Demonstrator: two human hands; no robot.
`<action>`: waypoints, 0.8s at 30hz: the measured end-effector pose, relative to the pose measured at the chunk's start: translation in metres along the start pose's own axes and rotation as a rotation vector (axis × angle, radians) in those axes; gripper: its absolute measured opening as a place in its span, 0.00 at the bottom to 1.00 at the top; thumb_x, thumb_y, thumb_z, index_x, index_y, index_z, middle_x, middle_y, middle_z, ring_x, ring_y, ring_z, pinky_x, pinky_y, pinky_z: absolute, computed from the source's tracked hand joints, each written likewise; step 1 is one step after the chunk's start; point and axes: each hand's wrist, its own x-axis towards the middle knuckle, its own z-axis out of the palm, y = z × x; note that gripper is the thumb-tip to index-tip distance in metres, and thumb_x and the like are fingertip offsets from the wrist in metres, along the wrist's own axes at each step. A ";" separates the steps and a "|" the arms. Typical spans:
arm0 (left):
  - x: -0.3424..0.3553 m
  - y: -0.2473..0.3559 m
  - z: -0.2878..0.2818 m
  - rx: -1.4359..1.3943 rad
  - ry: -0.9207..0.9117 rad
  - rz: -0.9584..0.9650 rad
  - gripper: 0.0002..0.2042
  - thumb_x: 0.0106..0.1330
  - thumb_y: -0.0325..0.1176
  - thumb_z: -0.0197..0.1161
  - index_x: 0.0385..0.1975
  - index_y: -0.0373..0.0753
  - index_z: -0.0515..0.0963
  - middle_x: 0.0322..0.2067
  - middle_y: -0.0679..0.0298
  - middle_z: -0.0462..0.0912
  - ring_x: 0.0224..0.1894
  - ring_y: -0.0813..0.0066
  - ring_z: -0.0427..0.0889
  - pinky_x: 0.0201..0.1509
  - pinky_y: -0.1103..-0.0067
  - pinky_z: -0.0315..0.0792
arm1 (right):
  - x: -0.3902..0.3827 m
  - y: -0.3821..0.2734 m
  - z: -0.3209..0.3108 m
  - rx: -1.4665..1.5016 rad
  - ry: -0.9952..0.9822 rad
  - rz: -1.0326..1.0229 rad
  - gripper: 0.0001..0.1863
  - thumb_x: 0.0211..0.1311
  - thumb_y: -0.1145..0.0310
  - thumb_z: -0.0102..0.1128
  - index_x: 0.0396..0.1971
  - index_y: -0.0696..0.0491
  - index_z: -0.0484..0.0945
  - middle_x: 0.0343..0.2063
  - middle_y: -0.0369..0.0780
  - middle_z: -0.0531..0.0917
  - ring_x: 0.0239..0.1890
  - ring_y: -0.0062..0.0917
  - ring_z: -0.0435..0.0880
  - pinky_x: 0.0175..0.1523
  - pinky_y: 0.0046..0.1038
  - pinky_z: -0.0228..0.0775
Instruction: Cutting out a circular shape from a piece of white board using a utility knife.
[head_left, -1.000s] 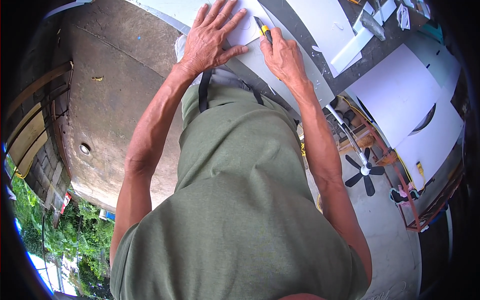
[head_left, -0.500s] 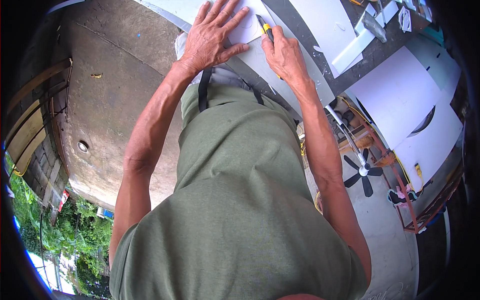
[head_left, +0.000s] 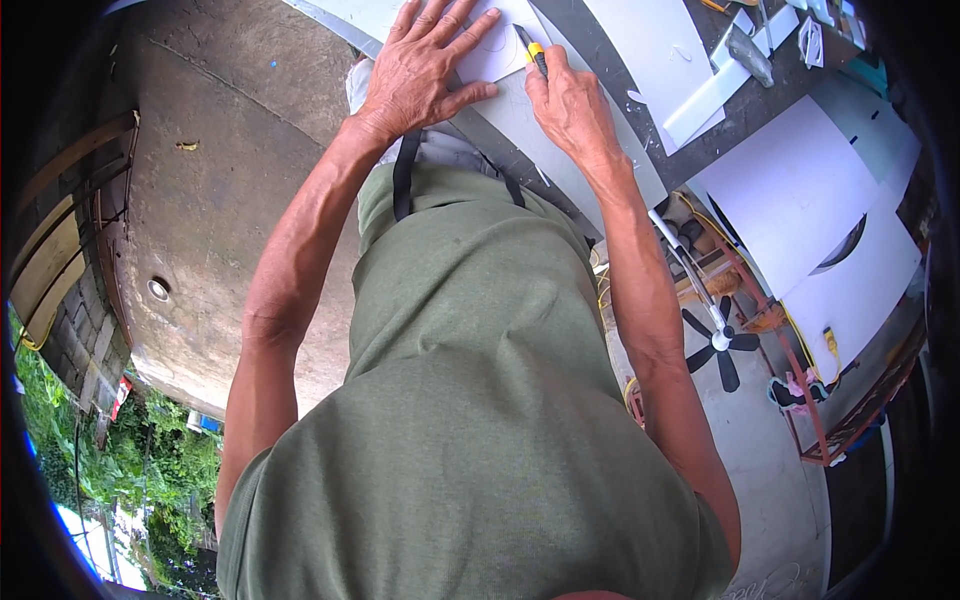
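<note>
My left hand [head_left: 423, 75] lies with fingers spread on a small white sheet [head_left: 493, 57] that has faint drawn curves, at the upper middle of the view. My right hand [head_left: 572, 112] grips a yellow and black utility knife [head_left: 537, 54], its blade pointing up-left over that sheet, just right of my left fingers. Beneath are a larger pale grey sheet [head_left: 620, 160] and the dark grey worktop [head_left: 625, 75]. Whether the blade touches the paper I cannot tell.
Right of my hands lie white offcuts [head_left: 690, 115], a greyish block [head_left: 748, 58] and large white boards [head_left: 775, 200]. A fan with dark blades [head_left: 722, 338] stands below the worktop by a rusty red metal frame [head_left: 810, 430]. Concrete floor [head_left: 230, 180] stretches left.
My right hand and the knife have crept slightly toward the top and right of the sheet. My left hand keeps its spread position. The whole view has shifted slightly.
</note>
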 end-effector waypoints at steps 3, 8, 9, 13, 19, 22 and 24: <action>-0.001 0.000 0.002 0.010 0.006 0.001 0.45 0.66 0.66 0.57 0.76 0.44 0.57 0.78 0.51 0.49 0.80 0.48 0.45 0.81 0.54 0.40 | 0.001 0.002 -0.002 0.003 -0.019 -0.016 0.13 0.74 0.63 0.55 0.40 0.59 0.68 0.18 0.54 0.80 0.25 0.52 0.85 0.28 0.46 0.72; -0.001 0.000 0.003 -0.007 -0.007 -0.012 0.45 0.66 0.67 0.57 0.77 0.45 0.56 0.78 0.52 0.48 0.80 0.49 0.43 0.81 0.53 0.40 | -0.001 0.003 -0.002 0.020 -0.034 -0.001 0.13 0.74 0.63 0.54 0.39 0.59 0.67 0.18 0.54 0.79 0.26 0.53 0.84 0.29 0.47 0.71; -0.001 -0.001 0.004 -0.008 -0.009 -0.011 0.45 0.66 0.66 0.57 0.77 0.45 0.56 0.79 0.52 0.47 0.80 0.49 0.43 0.81 0.54 0.39 | -0.001 0.003 -0.002 0.022 -0.044 0.014 0.13 0.74 0.63 0.55 0.39 0.58 0.67 0.18 0.54 0.79 0.26 0.53 0.84 0.30 0.47 0.71; -0.001 -0.001 0.004 -0.019 0.002 -0.005 0.45 0.65 0.66 0.57 0.77 0.45 0.56 0.79 0.52 0.47 0.80 0.48 0.43 0.81 0.54 0.39 | 0.001 0.003 -0.002 0.020 -0.031 0.005 0.14 0.74 0.62 0.55 0.39 0.58 0.67 0.18 0.54 0.79 0.26 0.53 0.84 0.30 0.47 0.71; 0.000 -0.002 0.003 -0.019 -0.017 -0.015 0.45 0.65 0.66 0.58 0.77 0.45 0.56 0.79 0.52 0.47 0.80 0.48 0.43 0.81 0.54 0.39 | 0.002 0.001 -0.005 0.032 -0.047 0.020 0.14 0.74 0.62 0.55 0.39 0.58 0.67 0.19 0.55 0.79 0.27 0.54 0.84 0.30 0.48 0.71; 0.000 -0.001 0.002 -0.016 -0.007 -0.009 0.45 0.65 0.65 0.59 0.77 0.45 0.57 0.79 0.52 0.48 0.80 0.48 0.44 0.81 0.54 0.39 | 0.001 0.002 -0.003 0.041 -0.041 0.016 0.13 0.74 0.63 0.55 0.39 0.58 0.67 0.19 0.55 0.80 0.27 0.54 0.84 0.30 0.48 0.71; -0.001 -0.001 0.003 -0.016 -0.004 -0.010 0.45 0.65 0.65 0.59 0.76 0.44 0.57 0.78 0.51 0.48 0.80 0.48 0.44 0.81 0.54 0.40 | 0.001 0.001 -0.003 0.021 -0.037 0.001 0.13 0.74 0.63 0.54 0.40 0.59 0.67 0.20 0.55 0.81 0.27 0.54 0.85 0.30 0.49 0.72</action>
